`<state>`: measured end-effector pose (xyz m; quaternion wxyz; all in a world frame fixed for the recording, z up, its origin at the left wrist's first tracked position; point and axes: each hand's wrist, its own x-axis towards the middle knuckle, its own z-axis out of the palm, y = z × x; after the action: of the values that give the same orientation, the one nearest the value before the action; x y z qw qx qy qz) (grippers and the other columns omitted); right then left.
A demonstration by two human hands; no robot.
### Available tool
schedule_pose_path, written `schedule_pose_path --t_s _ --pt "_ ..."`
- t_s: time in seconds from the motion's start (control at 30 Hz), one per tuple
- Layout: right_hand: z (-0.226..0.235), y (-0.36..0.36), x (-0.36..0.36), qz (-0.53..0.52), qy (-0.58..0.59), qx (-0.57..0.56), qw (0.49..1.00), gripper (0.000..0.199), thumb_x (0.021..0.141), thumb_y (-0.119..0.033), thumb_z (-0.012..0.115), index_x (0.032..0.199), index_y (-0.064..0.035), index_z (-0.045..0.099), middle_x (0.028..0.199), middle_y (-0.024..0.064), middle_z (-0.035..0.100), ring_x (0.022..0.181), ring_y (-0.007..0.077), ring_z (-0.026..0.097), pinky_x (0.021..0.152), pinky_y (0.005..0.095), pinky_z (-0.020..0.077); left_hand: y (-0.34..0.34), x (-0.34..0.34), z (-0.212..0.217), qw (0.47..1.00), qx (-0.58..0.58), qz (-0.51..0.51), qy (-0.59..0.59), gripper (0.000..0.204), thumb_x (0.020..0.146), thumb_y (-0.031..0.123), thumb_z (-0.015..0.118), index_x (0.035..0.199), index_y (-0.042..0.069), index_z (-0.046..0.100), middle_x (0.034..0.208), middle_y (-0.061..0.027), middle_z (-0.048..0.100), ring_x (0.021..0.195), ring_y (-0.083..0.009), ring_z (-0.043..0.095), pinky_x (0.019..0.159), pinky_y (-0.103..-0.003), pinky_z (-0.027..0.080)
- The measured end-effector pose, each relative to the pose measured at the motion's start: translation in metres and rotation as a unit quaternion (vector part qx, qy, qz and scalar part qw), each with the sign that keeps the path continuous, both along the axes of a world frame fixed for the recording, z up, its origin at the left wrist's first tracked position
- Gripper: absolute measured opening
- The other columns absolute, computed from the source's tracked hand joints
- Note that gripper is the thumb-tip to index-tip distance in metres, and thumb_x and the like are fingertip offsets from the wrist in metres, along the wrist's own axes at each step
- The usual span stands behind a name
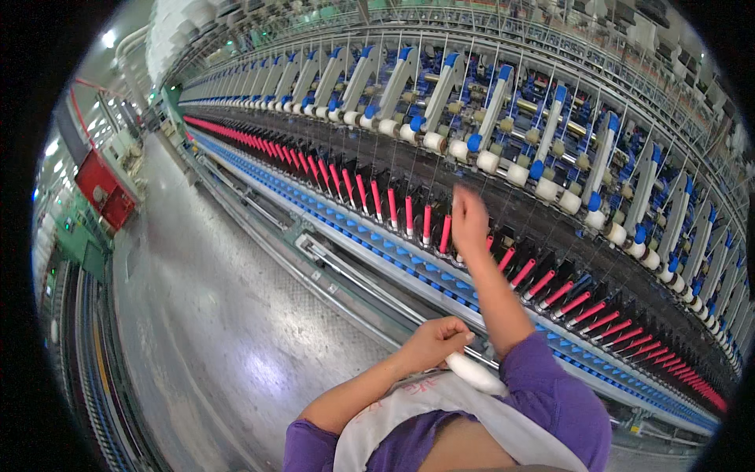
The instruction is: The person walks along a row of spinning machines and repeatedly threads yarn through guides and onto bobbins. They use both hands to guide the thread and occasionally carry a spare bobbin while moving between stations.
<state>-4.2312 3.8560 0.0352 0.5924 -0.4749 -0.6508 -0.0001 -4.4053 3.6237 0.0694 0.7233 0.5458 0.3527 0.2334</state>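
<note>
My left hand [435, 344] is closed in front of my apron, thumb and fingers pinched on one end of a white elongated bundle [476, 374]. The bundle looks like yarn or fibre, and its other end rests against the apron. My right hand [469, 223] reaches out over a row of red bobbins [427, 224] on the spinning frame. It is smeared by motion, so whether its fingers hold anything is unclear. Just beyond it runs a line of white rollers [487, 162]. Several thin threads run down from the rollers to the bobbins.
Grey arms with blue caps [444, 86] line the machine above the rollers. A blue rail [393, 250] and metal bars [362, 283] run along its near side. On the left lies a shiny grey aisle floor [236, 346], with a red cabinet [102, 189] and another machine [86, 377] across it.
</note>
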Motion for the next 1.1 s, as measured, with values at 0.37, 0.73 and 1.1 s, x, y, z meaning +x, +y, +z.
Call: schedule_pose_path --t_s 0.37,0.73,1.1 --pt "0.239 0.331 0.013 -0.414 -0.473 -0.334 0.703 0.041 0.091 -0.018 0.064 0.129 -0.0023 0.061 0.14 0.0203 0.053 0.128 0.0364 0.051 0.114 0.0501 0.0342 0.18 -0.136 0.012 0.993 -0.002 0.068 -0.093 0.018 0.098 0.026 0.065 0.1 0.008 0.064 0.076 0.003 0.064 0.057 -0.0038 0.053 0.045 -0.022 0.04" --pt "0.272 0.353 -0.002 -0.344 -0.309 -0.435 0.773 0.042 0.092 -0.02 0.058 0.129 0.0003 0.058 0.136 0.0203 0.059 0.123 0.0361 0.059 0.105 0.05 0.0462 0.318 -0.243 0.037 0.994 -0.028 -0.068 -0.079 0.016 0.101 0.023 0.061 0.098 0.007 0.062 0.076 0.0022 0.063 0.057 -0.0026 0.052 0.046 -0.019 0.041" --pt "0.007 0.132 -0.164 -0.205 0.304 -0.234 0.901 0.016 0.095 -0.009 0.064 0.107 0.0 0.07 0.09 0.0068 0.071 0.078 0.0116 0.063 0.069 0.0263 0.0498 0.459 -0.137 -0.045 0.991 0.071 -0.048 -0.104 0.047 0.106 0.034 0.05 0.138 0.0 0.053 0.123 -0.0101 0.066 0.11 -0.0192 0.064 0.095 -0.035 0.052"
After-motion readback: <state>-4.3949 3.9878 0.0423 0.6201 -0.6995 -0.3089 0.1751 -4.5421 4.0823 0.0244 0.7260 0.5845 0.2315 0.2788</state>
